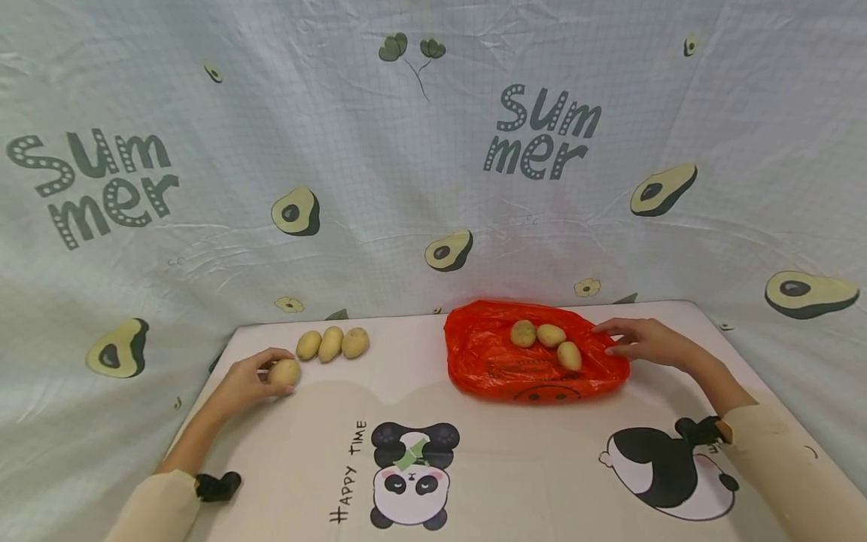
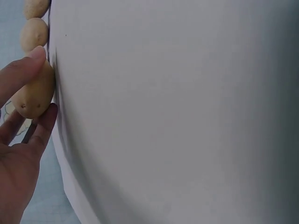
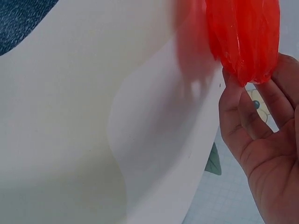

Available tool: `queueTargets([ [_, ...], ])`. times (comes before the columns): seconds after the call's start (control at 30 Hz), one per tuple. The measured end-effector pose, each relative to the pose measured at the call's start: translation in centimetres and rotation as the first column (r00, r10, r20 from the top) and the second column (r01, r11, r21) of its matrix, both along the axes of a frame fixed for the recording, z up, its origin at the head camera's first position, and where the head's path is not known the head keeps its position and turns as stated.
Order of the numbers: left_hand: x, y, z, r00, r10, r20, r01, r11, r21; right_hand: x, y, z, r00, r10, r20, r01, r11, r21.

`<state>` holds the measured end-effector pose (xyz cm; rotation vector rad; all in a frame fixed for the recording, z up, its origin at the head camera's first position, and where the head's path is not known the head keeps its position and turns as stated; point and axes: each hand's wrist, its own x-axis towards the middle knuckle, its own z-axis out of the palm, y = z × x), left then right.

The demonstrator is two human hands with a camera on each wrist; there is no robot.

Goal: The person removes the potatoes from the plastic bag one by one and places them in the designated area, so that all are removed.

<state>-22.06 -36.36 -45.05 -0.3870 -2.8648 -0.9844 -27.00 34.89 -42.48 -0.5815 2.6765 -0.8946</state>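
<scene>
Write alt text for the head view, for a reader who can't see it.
A person's left hand grips a potato near a row of three others on a pale table, while the right hand holds the right edge of a red plastic bag with three more potatoes lying on it. Behind hangs a pale cloth printed with avocados.

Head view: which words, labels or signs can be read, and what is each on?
"Sum mer": backdrop, left.
"Sum mer": backdrop, right of centre.
"HAPPY TIME": table, sideways beside the panda.
Red bag: face print; lettering too small to read.
By the dog: letters partly hidden by a black strap, unreadable.
Backdrop: tiny faint marks, unreadable.
</scene>
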Motion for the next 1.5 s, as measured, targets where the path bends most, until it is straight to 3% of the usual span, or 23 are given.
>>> queueTargets([
  [0.27,0.1,0.5,0.2,1.000,-0.015,-0.023,0.015,1.000,0.010,0.0,-0.2,0.1,1.000,-0.002,0.010,0.002,1.000,0.001],
  [0.63,0.0,1.2,0.4,0.999,0.038,0.005,-0.038,0.999,0.016,-0.1,-0.1,-0.2,1.000,-0.001,0.019,0.002,1.000,-0.004],
  [1.1,0.2,2.2,1.0,0.999,-0.033,0.001,0.033,0.997,-0.065,0.2,-0.3,-0.2,1.000,0.000,0.015,0.000,1.000,-0.006],
  [1.23,0.5,2.5,1.7,0.999,-0.023,-0.027,0.021,0.995,-0.094,0.3,-0.4,-0.2,1.000,0.006,-0.001,-0.006,1.000,-0.002],
  [1.5,0.8,4.8,4.2,0.995,0.029,-0.099,-0.047,0.982,-0.182,0.0,-0.5,-0.1,1.000,0.013,-0.012,-0.013,1.000,0.000],
])
